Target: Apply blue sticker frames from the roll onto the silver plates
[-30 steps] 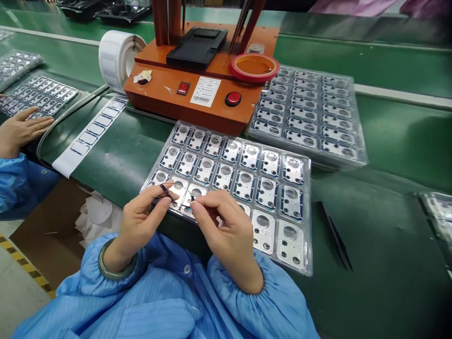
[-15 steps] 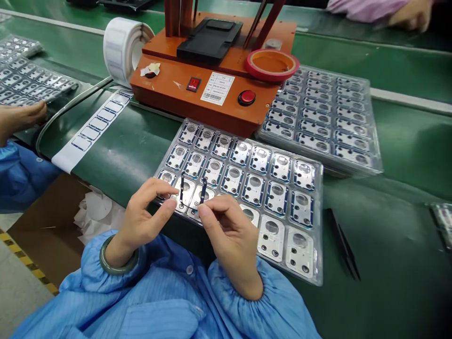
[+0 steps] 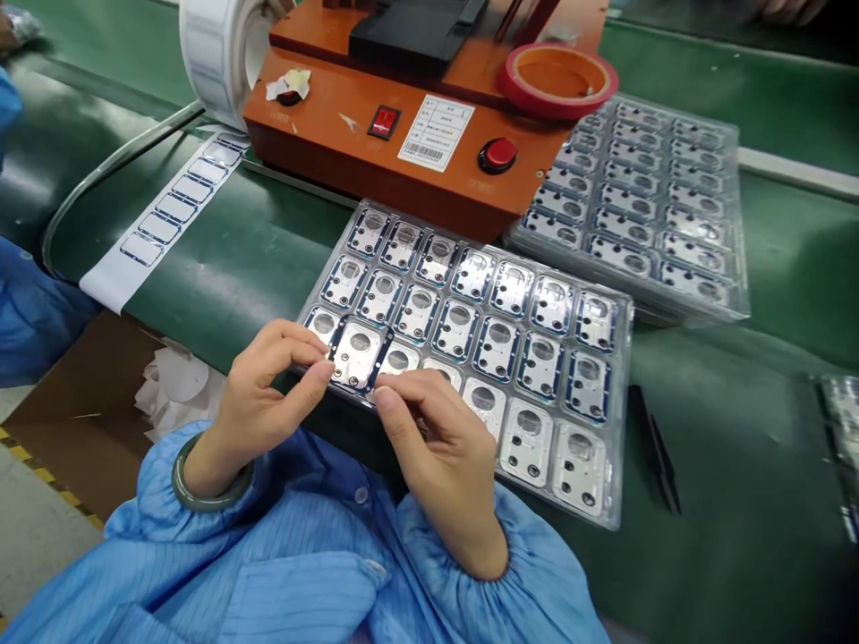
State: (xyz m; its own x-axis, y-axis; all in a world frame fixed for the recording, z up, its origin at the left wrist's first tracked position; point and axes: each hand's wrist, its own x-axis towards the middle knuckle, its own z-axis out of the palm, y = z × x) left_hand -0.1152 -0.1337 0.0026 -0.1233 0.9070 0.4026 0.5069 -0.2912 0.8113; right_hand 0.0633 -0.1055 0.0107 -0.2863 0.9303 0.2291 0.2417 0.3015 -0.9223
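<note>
My left hand (image 3: 272,385) and my right hand (image 3: 439,447) are both closed in pinches on a thin dark-blue frame sticker (image 3: 385,347). Thumb and forefinger of the left grip its left side, those of the right its lower right corner. The sticker surrounds a silver metal plate (image 3: 356,354) in the front row of a clear plastic tray (image 3: 624,420); whether it touches the plate I cannot tell. Plates in the back rows have blue borders, while those toward the front right show bare silver edges. My right fingers partly cover the neighbouring plates.
Behind the tray stands an orange machine (image 3: 395,183) with a red tape ring (image 3: 514,94) on it. A label roll (image 3: 213,63) trails a strip of frame stickers (image 3: 167,215). Stacked trays (image 3: 671,304) stand right, tweezers (image 3: 654,452) lie nearby, and a cardboard box (image 3: 80,402) holds paper scraps.
The sticker has come down from above the tray to around the plate, held in both hands. The view has shifted, and the other person's hand at the left has left it.
</note>
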